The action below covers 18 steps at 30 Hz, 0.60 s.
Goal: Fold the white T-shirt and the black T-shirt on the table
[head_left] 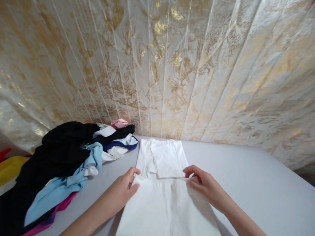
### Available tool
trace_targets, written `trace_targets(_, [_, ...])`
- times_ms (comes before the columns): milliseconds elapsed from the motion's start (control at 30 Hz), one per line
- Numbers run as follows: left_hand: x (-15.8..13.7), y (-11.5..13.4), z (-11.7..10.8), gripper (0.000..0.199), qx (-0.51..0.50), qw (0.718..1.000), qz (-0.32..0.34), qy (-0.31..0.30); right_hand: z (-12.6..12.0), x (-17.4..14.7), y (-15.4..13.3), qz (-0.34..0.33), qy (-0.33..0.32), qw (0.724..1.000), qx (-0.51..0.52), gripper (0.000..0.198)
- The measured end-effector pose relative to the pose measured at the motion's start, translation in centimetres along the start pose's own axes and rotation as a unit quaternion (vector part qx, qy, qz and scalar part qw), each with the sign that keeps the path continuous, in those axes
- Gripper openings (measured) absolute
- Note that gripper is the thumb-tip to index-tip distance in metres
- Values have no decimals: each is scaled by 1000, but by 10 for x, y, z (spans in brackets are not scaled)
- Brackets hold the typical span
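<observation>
A white T-shirt (167,209) lies lengthwise in front of me, its sides and a sleeve folded inward at the far part. Its near part is lifted and stands off the table, with a straight edge running between my hands. At the left end of that edge, my left hand (126,185) grips the cloth between thumb and fingers. On the other end, my right hand (200,180) has its thumb on the near side and curled fingers beyond the edge. Some fingertips are hidden behind the fabric.
A loose heap of clothes, with a black garment (56,160) and a light blue one (64,186), spreads along the left. A pink cloth (119,123) tops its far end. The pale table (251,186) meets a gold-patterned curtain (167,65) at the back.
</observation>
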<state>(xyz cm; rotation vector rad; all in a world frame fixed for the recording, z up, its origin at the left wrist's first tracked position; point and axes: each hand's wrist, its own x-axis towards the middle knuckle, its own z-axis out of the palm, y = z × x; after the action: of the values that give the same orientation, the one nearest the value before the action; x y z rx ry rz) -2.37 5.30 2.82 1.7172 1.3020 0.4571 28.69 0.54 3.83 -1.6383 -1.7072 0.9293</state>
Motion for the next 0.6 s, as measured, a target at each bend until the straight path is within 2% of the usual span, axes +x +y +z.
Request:
trace_targets(133, [-1, -1, 0, 32, 61, 998, 0, 25, 10, 2, 9, 22, 35, 999, -26, 22])
trace_targets(333, [0, 4, 2, 31, 176, 983, -3, 49, 11, 3, 15, -5, 86, 996, -31, 18])
trace_targets(400, [-4, 4, 3, 33, 179, 983, -1, 50, 11, 0, 14, 1, 84, 996, -41, 18])
trace_targets(500, [-18, -6, 8, 48, 127, 990, 16, 61, 11, -13, 16, 14, 80, 997, -16, 27])
trace_targets(600, [-38, -25, 16, 66, 95, 991, 40, 84, 10, -36, 24, 56, 70, 996, 26, 44])
